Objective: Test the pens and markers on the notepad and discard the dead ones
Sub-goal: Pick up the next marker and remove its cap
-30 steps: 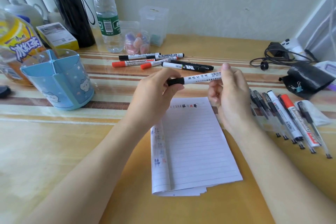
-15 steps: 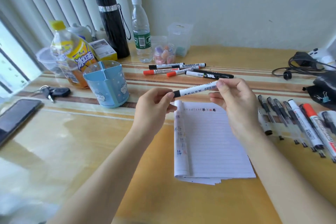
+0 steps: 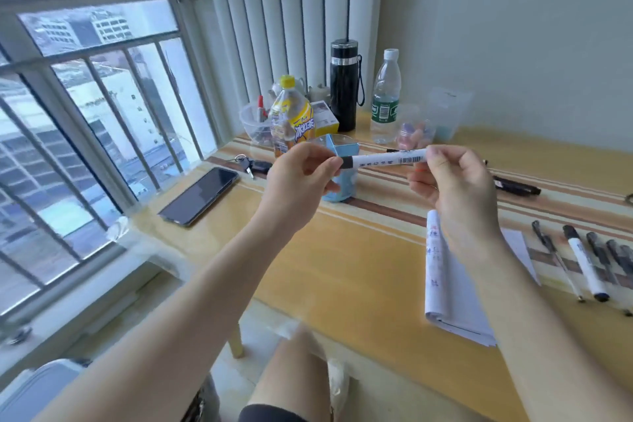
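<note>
Holding the marker (image 3: pixel 387 158) level in mid-air above the back half of the worktop (image 3: pixel 342 250), both hands on it. Head view: left hand (image 3: pixel 301 178) pinches the black cap end with thumb and fingertips, right hand (image 3: pixel 455 188) grips the far end of the white barrel, fingers curled round it. Hands are apart with the marker bridging them. Cap looks seated; can't tell whether it's about to come off or just went on. Looks like the uncap/recap step of one test cycle. Notepad (image 3: pixel 445 284) lies below the right wrist, near the front edge toward the right, left margin already scribbled, lined area mostly free. Row of pens (image 3: pixel 582 260) sits just beside it toward the right edge; one black marker (image 3: pixel 517 187) lies further back. Blue pen holder (image 3: pixel 346 151) is half hidden behind the left hand. Phone (image 3: pixel 200 195) and keys (image 3: pixel 253 166) sit by the left edge. To do it well: pull the cap straight along the barrel, no twisting or bending. Keep the cap in the left hand, stroke on clean lines clear of old marks. A faint or missing line means discard. No bin in view.
</note>
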